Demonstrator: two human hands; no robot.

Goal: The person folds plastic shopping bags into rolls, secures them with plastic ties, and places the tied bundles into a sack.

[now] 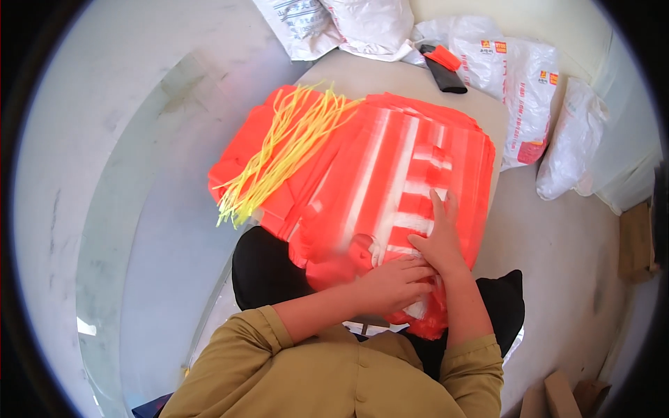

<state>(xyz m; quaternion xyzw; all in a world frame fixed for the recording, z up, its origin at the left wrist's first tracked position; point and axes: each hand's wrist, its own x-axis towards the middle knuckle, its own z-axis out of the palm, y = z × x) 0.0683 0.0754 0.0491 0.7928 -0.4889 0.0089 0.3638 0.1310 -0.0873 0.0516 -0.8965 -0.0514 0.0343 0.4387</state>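
Observation:
A thick stack of red-and-white striped plastic bags (376, 167) lies in front of me, its near end crumpled and hanging toward my lap. My right hand (442, 233) rests on the right part of the top bag, thumb apart and fingers stretched away from me. Close by its wrist, my left hand (397, 284) lies across the near end of the bags, fingers slightly bent and pointing right. Its thumb is not clear, and I see nothing gripped in it. A bundle of thin yellow strips (279, 153) lies over the left side of the stack.
The stack sits on a pale tabletop (348, 72). A black item with a red piece (444, 70) lies near its far edge. White sacks (481, 59) stand behind and to the right. Cardboard pieces (561, 393) and a brown box (635, 244) are at the right.

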